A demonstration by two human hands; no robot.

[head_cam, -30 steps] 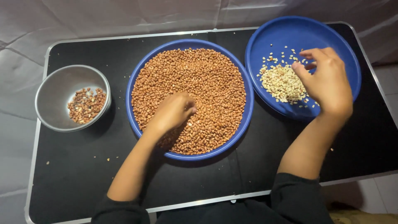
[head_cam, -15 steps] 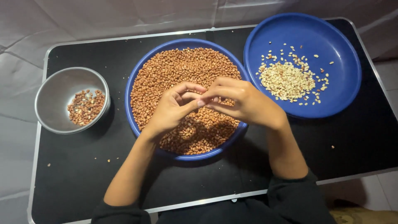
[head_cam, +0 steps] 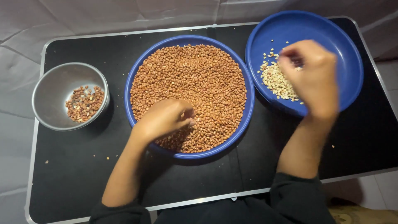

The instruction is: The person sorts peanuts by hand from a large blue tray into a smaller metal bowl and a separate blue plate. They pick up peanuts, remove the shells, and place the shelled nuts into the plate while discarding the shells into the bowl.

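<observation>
A wide blue bowl (head_cam: 137, 79) in the middle of the table is full of reddish-brown peanuts (head_cam: 195, 79). My left hand (head_cam: 162, 119) rests on the peanuts at the bowl's near left side, fingers curled and pinched together among them. My right hand (head_cam: 310, 78) hovers over a second blue bowl (head_cam: 331, 37) at the right, fingers bunched and pointing down above a small pile of pale skinned peanuts (head_cam: 274, 79). Whether either hand holds a nut is hidden by the fingers.
A steel bowl (head_cam: 54, 83) at the left holds a few mixed reddish nuts (head_cam: 84, 103). All three bowls stand on a black folding table (head_cam: 74, 174) with a metal rim. A few stray crumbs lie on it. Grey cloth surrounds the table.
My right hand left my left hand over the middle bowl and swung right to the bowl of pale peanuts. My left hand dropped back onto the red peanuts.
</observation>
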